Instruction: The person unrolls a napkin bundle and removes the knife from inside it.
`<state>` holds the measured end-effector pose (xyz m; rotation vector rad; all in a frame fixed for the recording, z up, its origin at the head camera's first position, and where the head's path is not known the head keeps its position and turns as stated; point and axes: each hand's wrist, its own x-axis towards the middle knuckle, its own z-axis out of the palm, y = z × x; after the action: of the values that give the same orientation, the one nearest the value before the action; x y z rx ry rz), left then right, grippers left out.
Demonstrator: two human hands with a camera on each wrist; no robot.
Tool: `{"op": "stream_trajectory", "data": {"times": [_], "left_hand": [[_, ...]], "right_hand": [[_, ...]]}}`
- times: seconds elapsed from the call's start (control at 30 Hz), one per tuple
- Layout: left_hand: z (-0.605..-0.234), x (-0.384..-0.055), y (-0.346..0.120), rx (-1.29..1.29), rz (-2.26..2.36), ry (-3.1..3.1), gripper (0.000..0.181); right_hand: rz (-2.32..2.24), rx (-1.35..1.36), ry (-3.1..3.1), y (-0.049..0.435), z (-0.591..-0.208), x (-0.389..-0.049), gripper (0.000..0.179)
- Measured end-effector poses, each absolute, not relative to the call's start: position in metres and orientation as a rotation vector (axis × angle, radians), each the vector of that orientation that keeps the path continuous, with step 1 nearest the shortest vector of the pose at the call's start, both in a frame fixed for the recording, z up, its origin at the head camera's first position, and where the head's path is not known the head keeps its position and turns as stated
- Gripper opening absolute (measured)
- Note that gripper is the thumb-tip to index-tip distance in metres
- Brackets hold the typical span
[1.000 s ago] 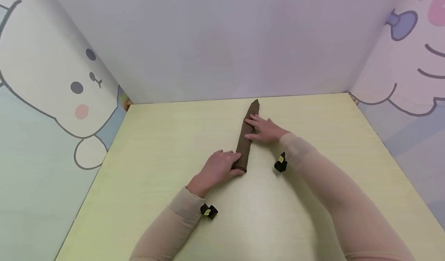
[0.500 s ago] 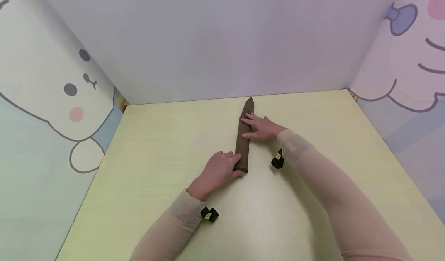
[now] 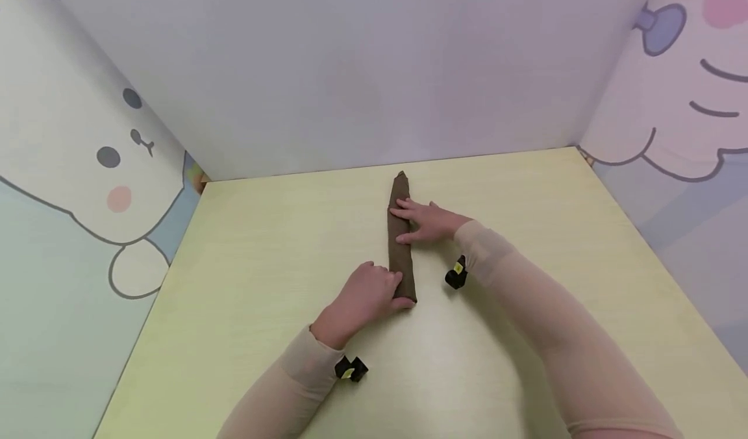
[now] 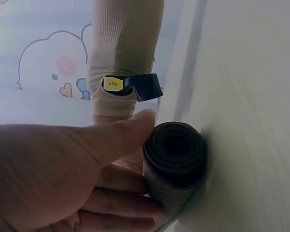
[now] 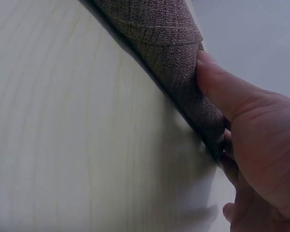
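Note:
A rolled brown cloth (image 3: 400, 252) with a coarse weave lies lengthwise on the table, its far tip tapered. My left hand (image 3: 365, 296) holds the near end, thumb at the end edge and fingers along the left side. The left wrist view shows the spiral layers of the roll's end (image 4: 175, 145) beside the thumb. Further up, my right hand (image 3: 429, 223) rests on the roll from the right, fingers spread across its top and thumb on it. In the right wrist view the thumb presses the woven surface (image 5: 169, 53); the other fingers are partly hidden.
The pale yellow table (image 3: 280, 231) reaches back to a plain light wall (image 3: 327, 69). Cartoon-printed panels (image 3: 58, 244) flank it on both sides. Small black devices with yellow labels (image 3: 351, 369) are worn at both sleeve cuffs.
The roll's far end has swung left, so the roll lies straighter away from me. My right hand has moved left with it; the left hand keeps its hold. The view has also shifted slightly.

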<state>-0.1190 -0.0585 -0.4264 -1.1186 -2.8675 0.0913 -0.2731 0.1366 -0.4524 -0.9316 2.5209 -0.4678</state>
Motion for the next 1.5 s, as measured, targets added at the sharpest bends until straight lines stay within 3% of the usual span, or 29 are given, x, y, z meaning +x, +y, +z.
{"op": "stream_trajectory", "data": {"times": [0.2,0.4,0.47,0.63,0.83,1.3,1.5], "left_hand": [[-0.419,-0.118,-0.062,-1.151,-0.070,-2.901,0.054],[-0.418,-0.126,-0.072,-1.086,-0.240,-2.994,0.040],[-0.420,-0.131,-0.077,-1.032,-0.257,-3.006,0.050],[-0.429,-0.141,-0.084,-0.948,-0.293,-3.041,0.101],[-0.436,-0.144,-0.085,-1.003,-0.381,-3.136,0.124],[-0.444,-0.142,-0.077,-1.022,-0.388,-3.235,0.130],[-0.445,-0.141,-0.078,-1.004,-0.359,-3.242,0.130]], "right_hand": [[-0.482,-0.971,2.527,0.126,-0.450,-0.257,0.084],[-0.630,-0.961,2.654,0.132,-0.448,-0.234,0.073],[-0.750,-0.898,2.672,0.140,-0.444,-0.220,0.068],[-0.975,-0.765,2.680,0.158,-0.441,-0.190,0.058],[-1.008,-0.790,2.715,0.159,-0.453,-0.178,0.050],[-1.022,-0.928,2.745,0.152,-0.469,-0.171,0.038],[-1.009,-1.020,2.763,0.147,-0.471,-0.170,0.042]]}}
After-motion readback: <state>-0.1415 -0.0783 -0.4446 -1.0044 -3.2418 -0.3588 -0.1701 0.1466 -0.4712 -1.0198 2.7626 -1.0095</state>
